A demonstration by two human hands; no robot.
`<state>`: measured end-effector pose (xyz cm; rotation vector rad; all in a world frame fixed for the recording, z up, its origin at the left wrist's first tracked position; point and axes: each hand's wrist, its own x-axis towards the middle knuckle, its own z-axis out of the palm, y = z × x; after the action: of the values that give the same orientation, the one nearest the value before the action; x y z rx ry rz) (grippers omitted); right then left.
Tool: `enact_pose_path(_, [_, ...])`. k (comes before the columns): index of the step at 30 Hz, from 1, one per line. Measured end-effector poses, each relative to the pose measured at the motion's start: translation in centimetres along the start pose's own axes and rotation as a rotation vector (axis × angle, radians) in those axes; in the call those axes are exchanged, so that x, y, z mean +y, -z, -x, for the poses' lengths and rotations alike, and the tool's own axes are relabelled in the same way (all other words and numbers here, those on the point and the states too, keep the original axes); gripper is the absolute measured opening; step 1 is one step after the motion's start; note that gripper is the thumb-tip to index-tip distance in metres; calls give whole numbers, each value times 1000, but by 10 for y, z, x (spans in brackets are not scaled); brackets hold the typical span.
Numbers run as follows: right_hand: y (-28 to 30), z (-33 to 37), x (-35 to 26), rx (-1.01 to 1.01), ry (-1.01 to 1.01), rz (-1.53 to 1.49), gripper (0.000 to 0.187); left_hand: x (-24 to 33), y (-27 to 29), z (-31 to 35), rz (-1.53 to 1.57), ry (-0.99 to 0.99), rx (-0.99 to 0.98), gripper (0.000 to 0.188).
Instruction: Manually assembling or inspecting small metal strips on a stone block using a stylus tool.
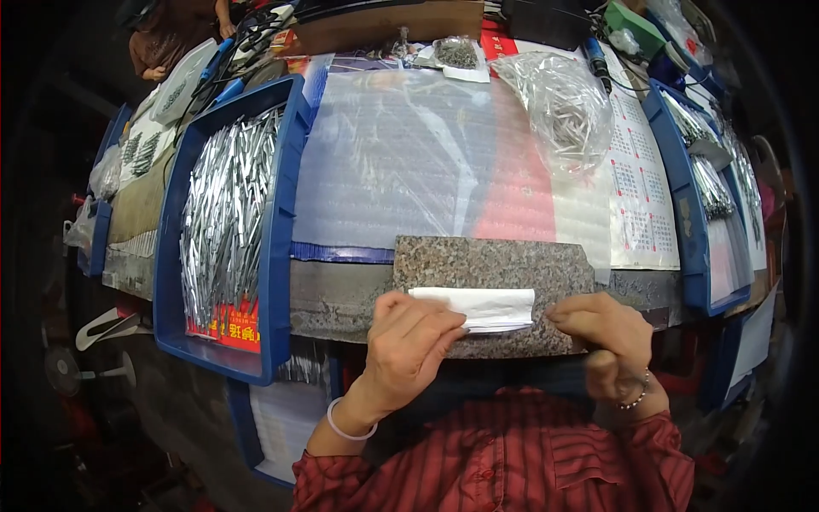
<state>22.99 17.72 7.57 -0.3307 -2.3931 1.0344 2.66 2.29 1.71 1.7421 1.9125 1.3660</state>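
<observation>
A folded strip of white paper (490, 307) lies across a speckled stone slab (503, 256) at the table's near edge. My left hand (414, 337) grips the left end of the paper, fingers closed over its lower edge. Just beyond the right end, my right hand (606, 328) hovers over the slab, its fingers curled and drawn together in a pinch. Whether anything small sits between those fingertips is hidden, and the lower fingers are slightly blurred.
To the left, a blue tray (281, 196) holds many thin silvery metal strips (226, 205). Another blue tray (687, 196) with metal parts stands on the right. A clear bag of small pieces (572, 119) rests beyond the slab. A person (162, 43) is at the far left.
</observation>
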Motion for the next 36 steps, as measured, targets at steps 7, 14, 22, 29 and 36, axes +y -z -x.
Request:
enact_pose_path(7, [13,-8,-1,-139,65,164,36,-15,-8,0,-220,-70,-54,22])
enact_pose_path(14, [-26,-20,18,-180,-79,27,24,-15,-5,5,-170,-37,-99,20])
enact_pose_path(22, [-14,-14,11,-2,-154,-56,49,-18,-6,7,-196,-53,-82,22])
enact_pose_path(29, [-11,-13,-8,-20,129,151,31,-16,-6,2,-187,-69,-81,21])
enact_pose_path(36, [-23,-14,21,-124,-91,-2,23,-19,-5,5,-189,-63,-75,22])
